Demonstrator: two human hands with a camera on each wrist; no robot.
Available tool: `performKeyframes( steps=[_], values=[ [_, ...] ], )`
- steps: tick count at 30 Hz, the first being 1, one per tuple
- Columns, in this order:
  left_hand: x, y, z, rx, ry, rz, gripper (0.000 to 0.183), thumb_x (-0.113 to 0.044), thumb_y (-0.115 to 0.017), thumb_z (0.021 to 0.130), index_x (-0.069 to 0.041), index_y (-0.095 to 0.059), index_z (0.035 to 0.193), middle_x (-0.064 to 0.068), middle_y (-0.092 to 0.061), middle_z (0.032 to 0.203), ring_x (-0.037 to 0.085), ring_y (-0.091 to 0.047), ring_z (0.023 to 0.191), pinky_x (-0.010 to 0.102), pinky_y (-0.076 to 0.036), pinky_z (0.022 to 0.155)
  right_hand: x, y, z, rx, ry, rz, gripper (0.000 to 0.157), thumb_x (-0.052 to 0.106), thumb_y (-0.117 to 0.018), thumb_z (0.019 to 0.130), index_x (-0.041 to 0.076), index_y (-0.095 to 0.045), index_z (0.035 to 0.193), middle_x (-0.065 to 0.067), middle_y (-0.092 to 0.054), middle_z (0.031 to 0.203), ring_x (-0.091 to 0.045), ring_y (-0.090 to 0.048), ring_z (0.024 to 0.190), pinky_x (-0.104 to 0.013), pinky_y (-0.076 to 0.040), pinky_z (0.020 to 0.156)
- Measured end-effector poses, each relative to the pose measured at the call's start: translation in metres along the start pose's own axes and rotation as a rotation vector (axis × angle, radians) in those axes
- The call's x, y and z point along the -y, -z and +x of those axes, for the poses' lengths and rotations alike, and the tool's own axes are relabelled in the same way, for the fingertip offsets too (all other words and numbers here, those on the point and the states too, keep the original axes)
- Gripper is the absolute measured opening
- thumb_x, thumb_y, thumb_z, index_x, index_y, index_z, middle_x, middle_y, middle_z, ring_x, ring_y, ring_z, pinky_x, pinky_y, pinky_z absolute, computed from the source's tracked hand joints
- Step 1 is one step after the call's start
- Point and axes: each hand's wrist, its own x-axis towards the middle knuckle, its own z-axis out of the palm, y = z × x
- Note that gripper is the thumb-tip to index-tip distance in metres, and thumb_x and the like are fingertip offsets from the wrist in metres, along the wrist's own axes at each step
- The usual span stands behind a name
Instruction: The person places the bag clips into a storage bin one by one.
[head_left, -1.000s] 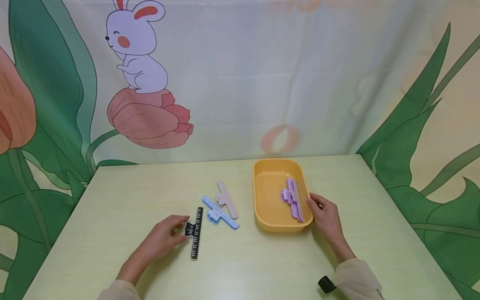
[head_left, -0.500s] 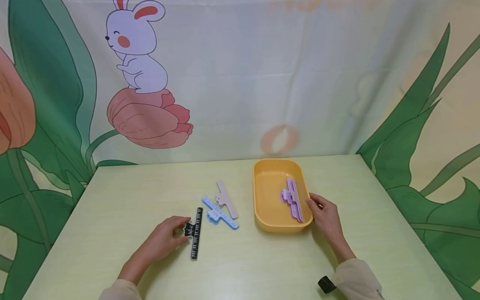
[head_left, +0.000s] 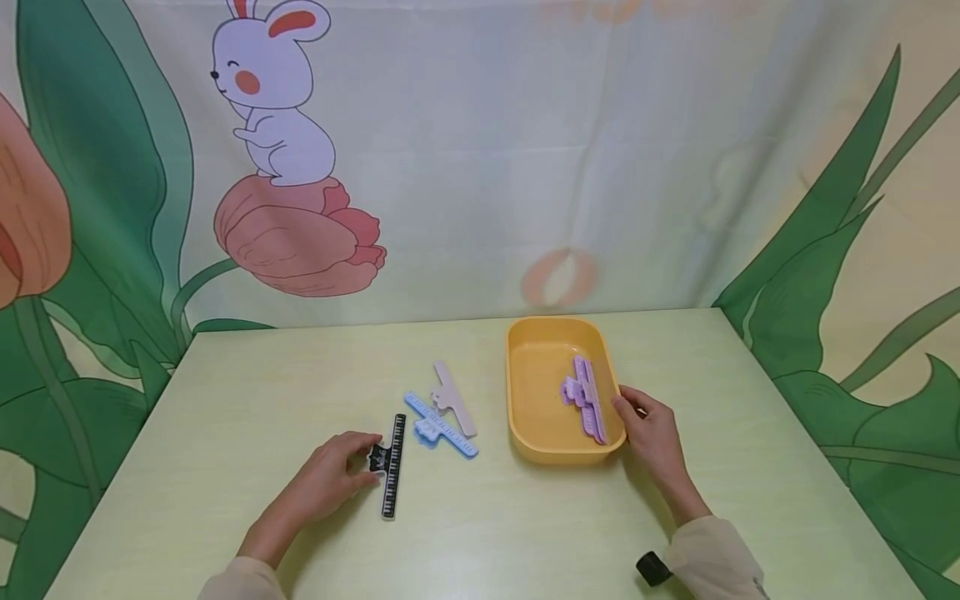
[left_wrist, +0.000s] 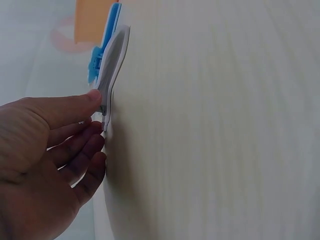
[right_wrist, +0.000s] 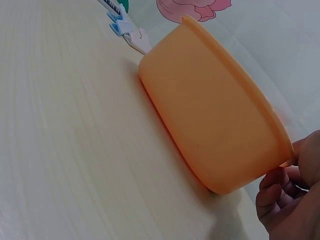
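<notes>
My left hand point(head_left: 330, 477) holds a black clip point(head_left: 393, 468) with a piano-key pattern by its handle, thumb and fingertips at either side. In the left wrist view the clip point(left_wrist: 114, 62) appears edge-on, its pale rim close to the tabletop. My right hand point(head_left: 651, 429) pinches the right rim of a yellow plastic basin point(head_left: 542, 454). Inside that basin lie purple clips point(head_left: 588, 400), close together. Just right of the black clip, a blue clip point(head_left: 442, 427) rests on the table, with a pale lilac clip point(head_left: 453, 400) behind it.
The pale wooden table point(head_left: 480, 533) ends at a printed curtain point(head_left: 450, 167) along the back. A small black cylindrical object point(head_left: 653, 569) sits by the right sleeve point(head_left: 712, 554).
Almost nothing differs. The left hand shifts very slightly about the black clip's handle; the clips, basin and right hand stay where they were.
</notes>
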Motion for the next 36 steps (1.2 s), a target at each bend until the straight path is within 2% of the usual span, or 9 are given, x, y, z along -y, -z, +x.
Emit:
performKeyframes(
  steps=[10, 18, 27, 36],
  values=[
    [0.0014, 0.0011, 0.0014, 0.000, 0.030, -0.015, 0.049, -0.009, -0.083, 0.087, 0.001, -0.065, 0.132, 0.019, -0.064, 0.131, 0.037, -0.059, 0.121, 0.056, -0.047, 0.104, -0.0014, -0.0003, 0.0008, 0.003, 0.004, 0.006, 0.041, 0.020, -0.060, 0.107, -0.004, -0.061, 0.139, -0.024, -0.065, 0.131, -0.033, -0.061, 0.104, -0.017, -0.054, 0.071],
    [-0.0011, 0.0028, 0.0011, 0.007, 0.049, -0.030, 0.049, -0.009, -0.084, 0.086, 0.001, -0.066, 0.130, 0.015, -0.065, 0.124, 0.026, -0.059, 0.101, 0.047, -0.051, 0.091, -0.0022, -0.0005, 0.0007, 0.003, 0.006, 0.012, 0.041, 0.021, -0.060, 0.106, -0.005, -0.061, 0.139, -0.024, -0.065, 0.129, -0.032, -0.060, 0.102, -0.016, -0.053, 0.069],
    [-0.0042, 0.0032, -0.0027, 0.002, 0.098, -0.085, 0.050, -0.008, -0.085, 0.084, 0.001, -0.065, 0.130, 0.016, -0.067, 0.122, 0.032, -0.065, 0.110, 0.051, -0.052, 0.098, -0.0026, 0.0004, 0.0001, 0.004, 0.007, 0.000, 0.043, 0.022, -0.060, 0.106, -0.005, -0.060, 0.140, -0.024, -0.065, 0.132, -0.032, -0.061, 0.105, -0.018, -0.055, 0.074],
    [-0.0037, 0.0048, -0.0064, -0.041, 0.073, -0.099, 0.050, -0.006, -0.085, 0.084, 0.004, -0.065, 0.129, 0.018, -0.067, 0.122, 0.035, -0.066, 0.112, 0.050, -0.052, 0.100, -0.0027, 0.0012, 0.0008, 0.012, 0.002, -0.013, 0.044, 0.023, -0.059, 0.107, -0.004, -0.059, 0.141, -0.023, -0.063, 0.136, -0.032, -0.062, 0.110, -0.019, -0.056, 0.079]
  ],
)
